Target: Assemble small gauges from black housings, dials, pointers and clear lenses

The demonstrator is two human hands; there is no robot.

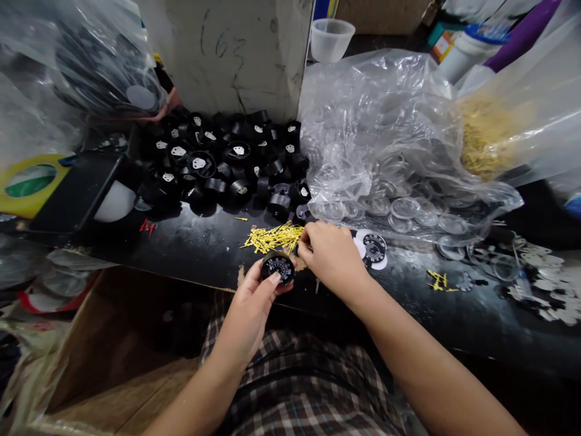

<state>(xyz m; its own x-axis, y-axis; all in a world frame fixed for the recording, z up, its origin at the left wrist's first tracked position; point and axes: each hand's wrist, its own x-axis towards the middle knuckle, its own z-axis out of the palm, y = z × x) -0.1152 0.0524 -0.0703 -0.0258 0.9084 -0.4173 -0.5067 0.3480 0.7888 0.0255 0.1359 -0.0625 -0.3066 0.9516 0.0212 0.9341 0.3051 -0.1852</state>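
Note:
My left hand holds a round black dial housing with white markings, its thumb resting on the face. Just behind it on the black table lies a heap of small yellow pointers. At the right end of this heap, the fingertips of my right hand are pinched together; whatever is between them is too small to make out. Right of that hand, printed black dial discs lie beside white ones, partly hidden by the hand.
Many black housings are piled behind the yellow heap. Clear round covers spill from a plastic bag. White flat parts lie far right, red pointers left. An open box stands below the table edge.

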